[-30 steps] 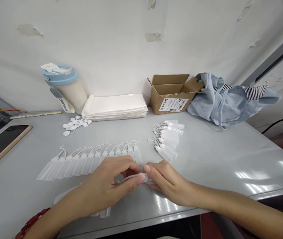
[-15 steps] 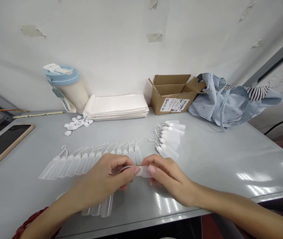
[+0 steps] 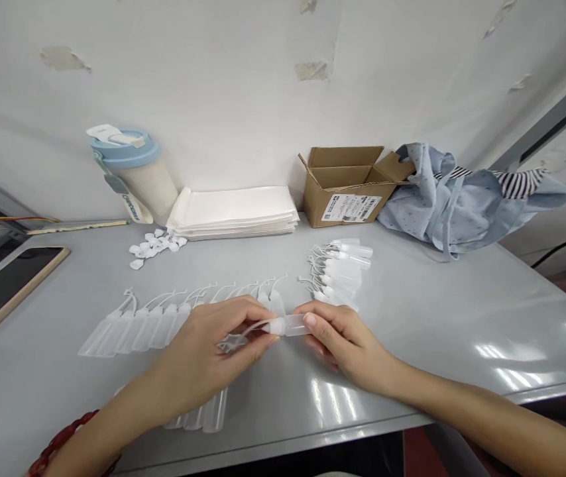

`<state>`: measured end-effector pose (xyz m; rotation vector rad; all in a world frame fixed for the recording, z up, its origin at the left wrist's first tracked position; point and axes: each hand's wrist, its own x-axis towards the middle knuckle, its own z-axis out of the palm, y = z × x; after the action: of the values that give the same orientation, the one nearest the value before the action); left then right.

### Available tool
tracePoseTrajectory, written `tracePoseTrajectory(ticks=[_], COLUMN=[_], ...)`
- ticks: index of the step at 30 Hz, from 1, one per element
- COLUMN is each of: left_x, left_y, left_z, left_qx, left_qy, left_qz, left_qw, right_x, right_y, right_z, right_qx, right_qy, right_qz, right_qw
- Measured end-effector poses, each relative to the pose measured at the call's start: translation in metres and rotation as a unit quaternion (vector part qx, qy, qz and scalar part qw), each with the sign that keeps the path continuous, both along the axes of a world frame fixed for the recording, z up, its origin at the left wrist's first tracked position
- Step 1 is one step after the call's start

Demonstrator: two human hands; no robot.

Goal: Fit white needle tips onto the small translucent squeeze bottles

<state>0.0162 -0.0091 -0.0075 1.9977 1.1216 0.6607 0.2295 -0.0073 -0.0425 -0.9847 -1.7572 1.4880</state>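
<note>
Between my hands I hold a small translucent plastic dropper bottle (image 3: 295, 325) level above the table, its white cap (image 3: 277, 326) to the left. My left hand (image 3: 223, 334) is closed, thumb and fingers at the cap, with a thin strap curving back into the palm. My right hand (image 3: 345, 338) pinches the end of the bottle's body. Behind my left hand lies a row of similar bottles (image 3: 136, 330) with curved straps, partly covered by it. More bottles (image 3: 213, 411) show under my left forearm. A cluster of capped bottles (image 3: 343, 268) lies beyond my right hand.
A pile of small white pieces (image 3: 151, 246) lies near a blue-lidded cup (image 3: 146, 179). White envelopes (image 3: 233, 209) are stacked by the wall, beside an open cardboard box (image 3: 345, 189) and a blue cloth bag (image 3: 456, 205). A phone (image 3: 9, 285) lies at the left.
The bottle has risen slightly and moved a little right with my right hand. My left fingers have loosened around the cap, so more of the cap and strap shows.
</note>
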Motion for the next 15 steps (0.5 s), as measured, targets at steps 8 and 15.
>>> tracePoseTrajectory(ticks=[8, 15], left_x=[0.003, -0.003], left_y=[0.001, 0.002], left_z=[0.005, 0.012], left_qx=[-0.132, -0.225], left_qy=[-0.019, -0.024], left_qz=[0.017, 0.003], left_qw=[0.991, 0.974], right_x=[-0.002, -0.003], right_y=[-0.004, 0.001], right_z=[-0.002, -0.004], right_qx=[0.077, 0.297], right_qy=[-0.005, -0.031], right_qz=[-0.021, -0.052], right_qw=[0.997, 0.953])
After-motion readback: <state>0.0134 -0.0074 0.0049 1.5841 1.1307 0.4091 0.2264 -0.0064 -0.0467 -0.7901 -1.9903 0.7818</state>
